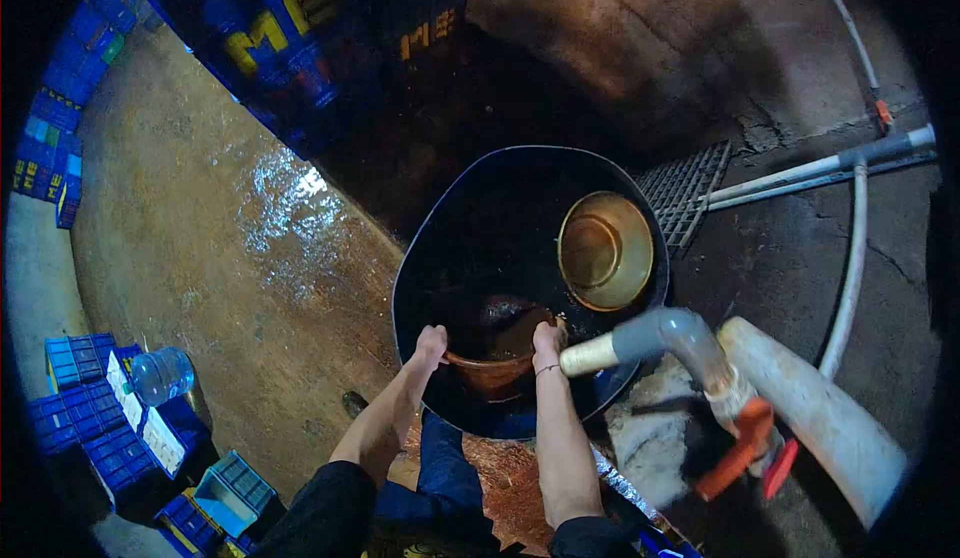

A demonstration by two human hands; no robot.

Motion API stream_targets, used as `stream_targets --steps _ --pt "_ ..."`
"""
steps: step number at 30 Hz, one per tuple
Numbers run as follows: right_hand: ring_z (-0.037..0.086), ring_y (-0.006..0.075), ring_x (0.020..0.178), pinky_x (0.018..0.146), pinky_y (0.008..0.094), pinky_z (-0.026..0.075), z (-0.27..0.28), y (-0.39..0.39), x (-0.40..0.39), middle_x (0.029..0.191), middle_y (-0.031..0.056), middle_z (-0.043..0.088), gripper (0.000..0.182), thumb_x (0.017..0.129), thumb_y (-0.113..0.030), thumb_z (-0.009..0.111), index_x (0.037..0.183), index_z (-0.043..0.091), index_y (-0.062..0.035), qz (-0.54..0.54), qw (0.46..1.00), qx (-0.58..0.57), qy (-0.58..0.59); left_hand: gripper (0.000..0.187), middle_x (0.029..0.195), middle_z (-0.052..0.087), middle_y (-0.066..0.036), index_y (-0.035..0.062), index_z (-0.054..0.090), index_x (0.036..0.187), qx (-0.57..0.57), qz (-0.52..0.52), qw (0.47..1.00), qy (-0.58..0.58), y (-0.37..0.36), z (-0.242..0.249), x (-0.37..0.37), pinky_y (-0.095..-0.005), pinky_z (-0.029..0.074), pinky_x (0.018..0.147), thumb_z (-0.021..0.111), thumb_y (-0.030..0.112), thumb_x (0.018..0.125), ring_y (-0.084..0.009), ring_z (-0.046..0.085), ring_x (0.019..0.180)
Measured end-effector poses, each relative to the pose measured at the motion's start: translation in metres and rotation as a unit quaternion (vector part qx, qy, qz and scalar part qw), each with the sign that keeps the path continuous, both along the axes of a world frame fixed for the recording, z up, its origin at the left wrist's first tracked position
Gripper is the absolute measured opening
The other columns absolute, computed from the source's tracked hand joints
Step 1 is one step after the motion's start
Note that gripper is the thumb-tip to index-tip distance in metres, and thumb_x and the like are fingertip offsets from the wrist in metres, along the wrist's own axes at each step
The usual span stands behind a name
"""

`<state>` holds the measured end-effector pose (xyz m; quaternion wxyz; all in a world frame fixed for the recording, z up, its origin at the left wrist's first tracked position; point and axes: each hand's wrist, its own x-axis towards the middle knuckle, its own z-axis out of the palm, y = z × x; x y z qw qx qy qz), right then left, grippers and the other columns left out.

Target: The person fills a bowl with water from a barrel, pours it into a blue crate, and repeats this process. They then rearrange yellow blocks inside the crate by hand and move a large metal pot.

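A large black tub (pixel 480 213) with a thin pale rim stands in front of me. Both hands grip the rim of a reddish-brown basin (pixel 490 378) low inside the near part of the tub. My left hand (pixel 432 346) is closed on the basin's left edge, and my right hand (pixel 547 340) on its right edge, beside a pipe end. The basin tilts, and what lies inside it is too dark to make out. A yellowish-brown bucket (pixel 632 258) sits in the tub at the upper right, apart from my hands.
A grey pipe elbow (pixel 665 330) with a red valve handle (pixel 740 448) reaches over the tub's right rim. Blue crates (pixel 300 48) stand at upper left, more crates (pixel 85 398) with a water jug (pixel 162 376) at left. A metal grate (pixel 690 193) lies right; the floor (pixel 200 228) is wet.
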<state>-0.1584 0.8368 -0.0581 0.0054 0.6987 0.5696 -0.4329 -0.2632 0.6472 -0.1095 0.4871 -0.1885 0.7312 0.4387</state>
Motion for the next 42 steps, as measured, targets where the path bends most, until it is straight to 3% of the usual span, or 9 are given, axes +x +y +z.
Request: stream_targets --steps 7,11,12,15,18,22,25,34,42 --pt "0.051 0.0284 0.113 0.096 0.0333 0.039 -0.090 0.030 -0.010 0.121 0.0171 0.055 0.046 0.079 -0.010 0.049 0.124 0.048 0.0015 0.011 0.999 0.034 -0.023 0.033 0.084 0.058 -0.007 0.0029 0.058 0.090 0.136 -0.184 0.963 0.140 -0.014 -0.126 -0.022 -0.0337 0.046 0.068 0.041 0.031 0.092 -0.0171 0.054 0.080" --pt "0.056 0.0268 0.104 0.090 0.0338 0.042 -0.160 0.025 0.024 0.112 0.0154 0.059 0.040 0.080 -0.005 0.051 0.120 0.051 0.0012 0.076 0.995 0.047 0.035 0.023 0.084 0.056 0.002 0.0082 0.061 0.084 0.324 -0.005 0.939 0.115 -0.054 -0.206 -0.022 -0.0290 0.043 0.071 0.051 0.028 0.090 -0.0102 0.050 0.079" --pt "0.057 0.0259 0.098 0.087 0.0354 0.043 -0.077 0.016 -0.006 0.109 0.0143 0.060 0.038 0.080 -0.002 0.053 0.118 0.051 0.0008 -0.055 0.993 -0.062 0.081 0.023 0.084 0.056 0.002 0.0082 0.061 0.084 0.322 -0.009 0.940 0.114 -0.048 -0.181 -0.022 -0.0290 0.043 0.071 0.051 0.028 0.090 -0.0102 0.050 0.079" --pt "0.056 0.0252 0.099 0.087 0.0348 0.042 -0.100 0.007 0.013 0.108 0.0136 0.060 0.040 0.079 0.002 0.052 0.119 0.051 -0.0002 0.059 0.993 0.051 0.085 0.023 0.074 0.054 0.003 0.0072 0.058 0.079 0.395 0.120 0.911 -0.018 -0.019 -0.070 -0.040 -0.0284 0.042 0.061 0.057 0.029 0.088 -0.0090 0.048 0.069" --pt "0.053 0.0266 0.106 0.092 0.0327 0.039 -0.199 0.006 0.073 0.116 0.0157 0.056 0.048 0.076 0.001 0.053 0.124 0.047 -0.0003 0.099 0.973 0.118 0.171 0.028 0.065 0.052 0.001 0.0066 0.054 0.075 0.183 -0.191 0.950 0.164 -0.015 -0.046 -0.059 -0.0278 0.042 0.052 0.061 0.032 0.085 -0.0090 0.048 0.059" --pt "0.051 0.0224 0.105 0.092 0.0336 0.039 -0.085 -0.019 0.061 0.117 0.0124 0.054 0.053 0.073 -0.004 0.057 0.124 0.047 -0.0001 -0.012 0.974 0.080 0.213 0.044 0.104 0.060 -0.023 0.0030 0.052 0.109 -0.025 -0.229 0.953 0.195 -0.011 -0.004 -0.049 -0.0429 0.046 0.082 0.063 0.019 0.069 -0.0386 0.056 0.102" --pt "0.053 0.0236 0.103 0.090 0.0303 0.041 -0.003 -0.041 0.071 0.116 0.0147 0.056 0.057 0.068 0.006 0.049 0.124 0.046 0.0020 -0.052 0.931 0.038 0.361 0.045 0.101 0.061 -0.022 0.0046 0.050 0.110 -0.045 -0.280 0.909 0.306 -0.012 0.093 -0.036 -0.0430 0.045 0.083 0.064 0.017 0.069 -0.0382 0.057 0.099" --pt "0.050 0.0163 0.105 0.092 0.0268 0.039 0.184 -0.158 0.164 0.115 0.0058 0.056 0.055 0.066 0.001 0.052 0.121 0.048 0.0047 -0.083 0.820 0.175 0.538 0.026 0.083 0.059 -0.005 0.0026 0.052 0.091 0.372 -0.221 0.861 0.266 -0.083 0.285 0.020 -0.0281 0.045 0.073 0.059 -0.007 0.068 -0.0143 0.055 0.077" --pt "0.042 0.0194 0.122 0.103 0.0291 0.029 0.358 -0.343 0.303 0.134 0.0110 0.044 0.073 0.065 0.005 0.053 0.135 0.034 0.0047 -0.222 0.761 0.389 0.469 0.026 0.085 0.058 -0.004 0.0016 0.053 0.094 0.435 -0.363 0.809 0.158 -0.155 0.438 0.148 -0.0271 0.043 0.073 0.063 0.003 0.069 -0.0147 0.055 0.077"
